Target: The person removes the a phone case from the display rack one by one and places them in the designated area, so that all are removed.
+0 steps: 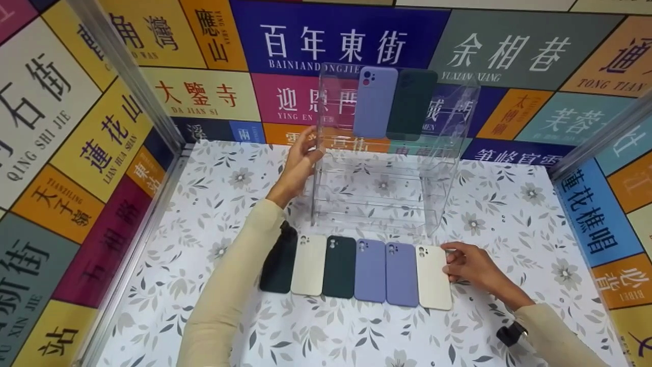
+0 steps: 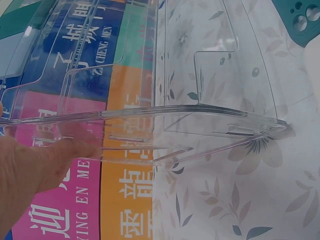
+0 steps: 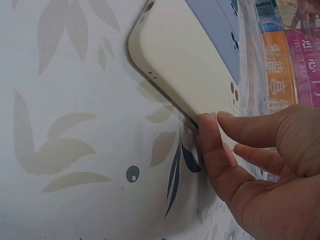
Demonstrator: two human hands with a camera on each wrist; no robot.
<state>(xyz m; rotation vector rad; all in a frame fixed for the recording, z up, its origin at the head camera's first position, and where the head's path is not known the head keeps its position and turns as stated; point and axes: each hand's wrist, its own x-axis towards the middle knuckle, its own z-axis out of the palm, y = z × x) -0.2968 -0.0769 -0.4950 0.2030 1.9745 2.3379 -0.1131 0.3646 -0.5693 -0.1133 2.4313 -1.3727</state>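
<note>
My left hand (image 1: 300,162) grips the left side wall of a clear plastic display rack (image 1: 315,188); the left wrist view shows fingers (image 2: 60,155) at the wall's edge. At the right end of a row of phone cases, my right hand (image 1: 471,266) pinches the edge of a cream phone case (image 1: 434,278). Thumb and forefinger meet at its corner in the right wrist view, where the case's near edge is slightly tilted up. High in the rack lean a lilac phone case (image 1: 376,102) and a dark green one (image 1: 412,104), side by side.
Left of the held case lie two lilac cases (image 1: 401,275) (image 1: 370,270), a dark green case (image 1: 340,267), another cream case (image 1: 309,265) and a black case (image 1: 278,265), partly behind my left sleeve. Panels with printed signs (image 1: 346,38) enclose the flower-patterned table (image 1: 326,336).
</note>
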